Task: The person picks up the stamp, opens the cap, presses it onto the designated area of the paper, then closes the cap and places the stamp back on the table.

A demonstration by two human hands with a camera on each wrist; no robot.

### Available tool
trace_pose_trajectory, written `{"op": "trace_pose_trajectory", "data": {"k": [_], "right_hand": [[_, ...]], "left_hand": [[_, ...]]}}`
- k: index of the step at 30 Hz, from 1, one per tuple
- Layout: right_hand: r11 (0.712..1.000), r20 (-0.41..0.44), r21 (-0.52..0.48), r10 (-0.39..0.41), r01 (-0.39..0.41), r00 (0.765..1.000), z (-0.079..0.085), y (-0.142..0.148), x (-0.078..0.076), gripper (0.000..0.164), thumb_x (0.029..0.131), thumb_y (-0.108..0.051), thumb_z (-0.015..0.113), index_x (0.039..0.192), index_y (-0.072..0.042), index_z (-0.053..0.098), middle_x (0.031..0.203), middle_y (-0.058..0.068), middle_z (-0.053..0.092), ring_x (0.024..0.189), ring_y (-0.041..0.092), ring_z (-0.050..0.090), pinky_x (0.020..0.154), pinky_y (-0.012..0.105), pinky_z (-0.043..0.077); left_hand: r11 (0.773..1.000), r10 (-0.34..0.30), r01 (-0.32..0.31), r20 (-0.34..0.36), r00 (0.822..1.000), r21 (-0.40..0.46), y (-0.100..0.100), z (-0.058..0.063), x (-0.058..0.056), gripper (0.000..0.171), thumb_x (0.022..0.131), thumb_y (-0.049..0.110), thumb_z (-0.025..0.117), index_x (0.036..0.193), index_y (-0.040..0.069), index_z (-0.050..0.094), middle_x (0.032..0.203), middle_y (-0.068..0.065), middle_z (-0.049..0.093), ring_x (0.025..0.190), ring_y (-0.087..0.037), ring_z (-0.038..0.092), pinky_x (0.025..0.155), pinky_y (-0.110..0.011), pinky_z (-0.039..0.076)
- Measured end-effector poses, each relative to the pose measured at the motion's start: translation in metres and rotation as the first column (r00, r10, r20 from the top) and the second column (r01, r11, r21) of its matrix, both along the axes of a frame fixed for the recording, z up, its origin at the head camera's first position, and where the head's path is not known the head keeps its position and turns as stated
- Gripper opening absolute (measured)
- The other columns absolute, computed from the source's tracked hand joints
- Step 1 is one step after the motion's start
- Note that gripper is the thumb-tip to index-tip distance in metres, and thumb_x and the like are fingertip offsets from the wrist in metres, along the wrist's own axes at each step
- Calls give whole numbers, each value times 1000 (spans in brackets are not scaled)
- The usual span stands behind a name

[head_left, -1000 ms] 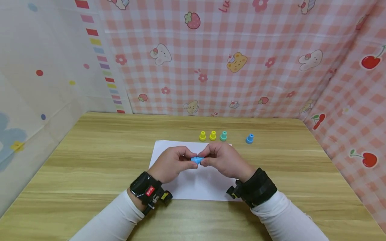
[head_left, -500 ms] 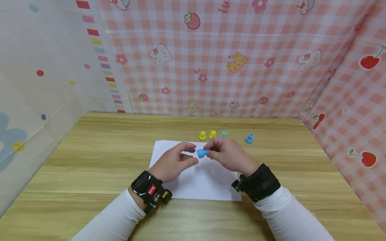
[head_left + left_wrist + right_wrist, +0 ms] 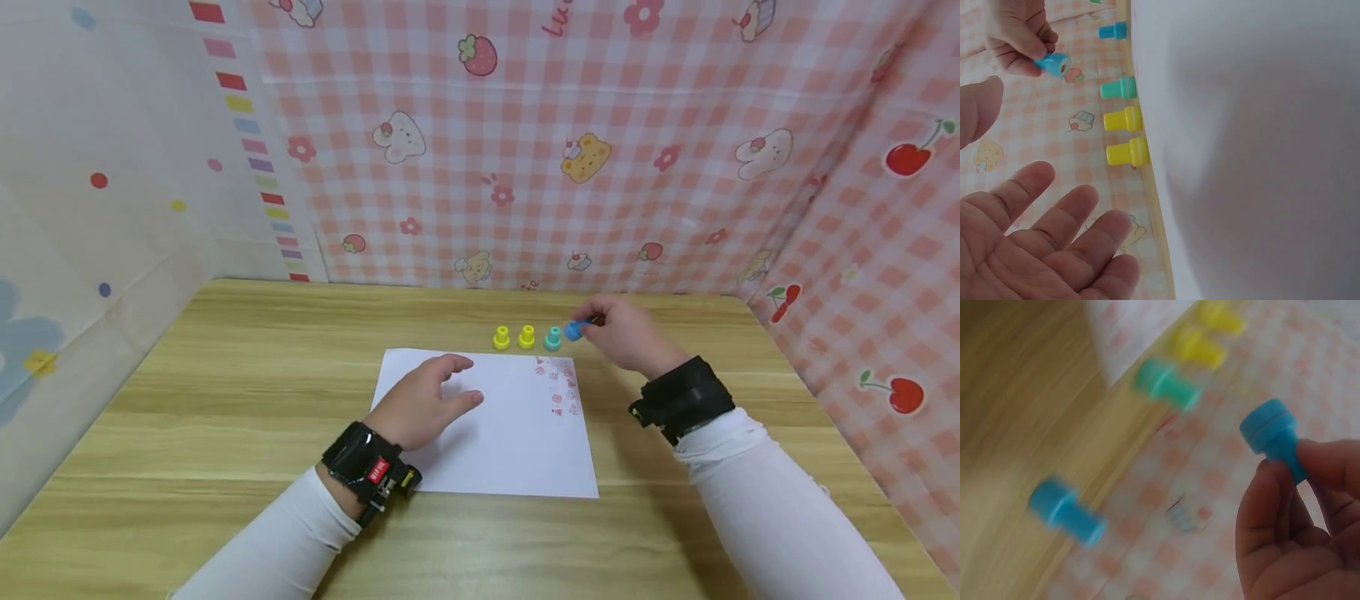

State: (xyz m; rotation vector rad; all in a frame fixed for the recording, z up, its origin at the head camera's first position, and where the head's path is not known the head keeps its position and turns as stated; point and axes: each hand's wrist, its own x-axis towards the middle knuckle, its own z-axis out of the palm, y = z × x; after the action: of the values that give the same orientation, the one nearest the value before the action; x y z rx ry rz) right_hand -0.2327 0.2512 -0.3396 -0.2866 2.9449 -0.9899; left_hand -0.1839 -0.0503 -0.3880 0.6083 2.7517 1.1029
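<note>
Between thumb and fingers my right hand [image 3: 628,337] pinches the narrow handle of a small blue stamp [image 3: 1269,428]. It holds the stamp just right of the teal stamp [image 3: 553,339], above the back of the table. Over the left part of a white paper sheet [image 3: 510,450] is my left hand [image 3: 420,406], fingers spread and holding nothing. Red prints [image 3: 558,387] mark the sheet's upper right corner. Another blue stamp [image 3: 1063,509] stands on the table, hidden behind the right hand in the head view.
Two yellow stamps [image 3: 527,337] stand left of the teal one, behind the sheet's far edge. The wooden table [image 3: 225,400] ends at a pink checked cloth [image 3: 435,200] at the back, with cloth walls on both sides.
The left hand has let go of the blue stamp. The right hand has carried it back and to the right, off the paper, uncovering the red prints.
</note>
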Motion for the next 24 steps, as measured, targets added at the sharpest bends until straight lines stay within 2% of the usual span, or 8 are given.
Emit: {"op": "trace_pose_trajectory", "data": {"k": [5,11,16,24], "right_hand": [[988,-13,146,-45,47,999,-4,20,-18,17,94,-13,56,108,-6,64,96,8,65,71,21,56,63,36,50],[958,-44,275,-78,87,996,-10,33,-33,21,93,-13,57,112,-4,60,100,11,64,82,23,55,72,41,49],[952,-61,288,-86,100,994,-15,37,-37,15,90,-12,61,104,-5,62,95,11,62,81,25,53,72,42,48],[954,-32,294,-58,65,998,-23,34,-38,20,87,-13,66,106,-6,66,96,11,63,67,19,56,68,38,47]], "left_hand": [[999,11,-12,-13,1000,-35,0,-2,-1,57,88,53,57,132,17,49,133,1,49,121,-10,38,102,-42,35],[999,22,-22,-11,1000,-46,-1,-2,-1,57,88,53,57,132,18,50,133,0,49,121,-11,37,102,-42,35],[998,26,-27,-13,1000,-49,-1,-2,-1,56,88,53,57,132,18,50,133,0,49,121,-12,38,101,-42,35],[998,31,-31,-12,999,-50,-1,-1,-1,56,88,52,58,132,19,50,133,-1,49,121,-12,38,101,-43,35]]}}
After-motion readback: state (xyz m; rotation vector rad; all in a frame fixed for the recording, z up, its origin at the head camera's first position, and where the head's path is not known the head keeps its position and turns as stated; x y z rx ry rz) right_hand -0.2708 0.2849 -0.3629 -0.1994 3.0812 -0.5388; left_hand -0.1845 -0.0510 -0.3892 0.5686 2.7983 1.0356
